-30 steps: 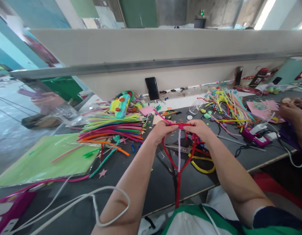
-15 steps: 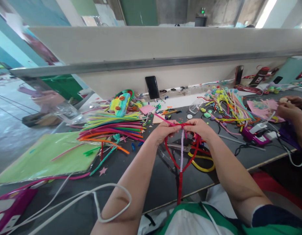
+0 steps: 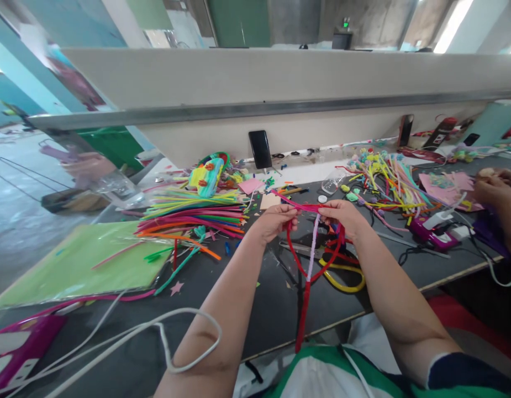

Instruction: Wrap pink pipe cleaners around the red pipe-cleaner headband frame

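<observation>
A red pipe-cleaner frame (image 3: pixel 295 256) hangs between my hands, with a lilac stem (image 3: pixel 314 247) down its middle and a red handle (image 3: pixel 304 316) below. My left hand (image 3: pixel 277 221) pinches the frame's upper left, where a pink pipe cleaner (image 3: pixel 282 198) sticks out to the upper left. At the upper right of the frame, beside the top of the lilac stem, my right hand (image 3: pixel 340 216) has its fingers closed on it. Yellow-handled scissors (image 3: pixel 342 284) lie on the table behind and below the frame.
Bundled coloured pipe cleaners (image 3: pixel 193 213) and a green sheet (image 3: pixel 85 262) lie at left. A phone (image 3: pixel 259 149) leans on the divider. At right are a pipe-cleaner pile (image 3: pixel 394 179), a purple power strip (image 3: pixel 433 232) and another person's hands (image 3: pixel 493 190). A white cable (image 3: pixel 176 314) crosses my left forearm.
My hands have moved apart, showing more of the pink and red strip between them. The lilac stem's top has shifted right, so the stem now slants. The view has shifted slightly.
</observation>
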{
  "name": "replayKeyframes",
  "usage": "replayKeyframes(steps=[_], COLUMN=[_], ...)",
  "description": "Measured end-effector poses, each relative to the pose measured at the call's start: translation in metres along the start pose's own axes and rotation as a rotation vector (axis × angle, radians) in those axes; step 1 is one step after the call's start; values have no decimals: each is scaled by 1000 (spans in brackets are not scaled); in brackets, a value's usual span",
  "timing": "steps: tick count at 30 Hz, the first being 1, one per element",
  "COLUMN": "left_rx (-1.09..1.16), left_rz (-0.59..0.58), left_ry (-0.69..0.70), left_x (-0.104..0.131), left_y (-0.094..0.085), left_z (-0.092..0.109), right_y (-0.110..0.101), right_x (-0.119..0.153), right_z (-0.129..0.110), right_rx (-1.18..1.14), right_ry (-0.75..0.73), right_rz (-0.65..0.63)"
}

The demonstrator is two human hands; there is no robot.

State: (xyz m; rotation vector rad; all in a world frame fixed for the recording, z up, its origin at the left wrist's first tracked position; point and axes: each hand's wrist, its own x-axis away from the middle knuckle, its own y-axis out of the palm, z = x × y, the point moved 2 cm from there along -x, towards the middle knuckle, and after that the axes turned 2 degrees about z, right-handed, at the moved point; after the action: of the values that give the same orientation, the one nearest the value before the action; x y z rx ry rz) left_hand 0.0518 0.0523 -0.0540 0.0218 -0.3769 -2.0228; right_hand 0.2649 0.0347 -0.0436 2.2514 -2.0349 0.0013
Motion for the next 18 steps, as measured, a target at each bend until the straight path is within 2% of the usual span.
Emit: replayKeyframes(steps=[3, 7, 14, 18], left_rx=[97, 90, 82, -97], left_rz=[10, 2, -19, 71], left_ry=[38, 103, 96, 349], left_x=[2, 5, 8, 16], left_y=[7, 11, 3, 8], left_z=[2, 6, 8, 21], right_y=[-3, -6, -7, -6], right_x=[-2, -3, -3, -1], right_z=[0, 0, 0, -1], right_rx=[-37, -31, -13, 44], right_ry=[-13, -21, -19, -20], right_rz=[17, 13, -40, -44])
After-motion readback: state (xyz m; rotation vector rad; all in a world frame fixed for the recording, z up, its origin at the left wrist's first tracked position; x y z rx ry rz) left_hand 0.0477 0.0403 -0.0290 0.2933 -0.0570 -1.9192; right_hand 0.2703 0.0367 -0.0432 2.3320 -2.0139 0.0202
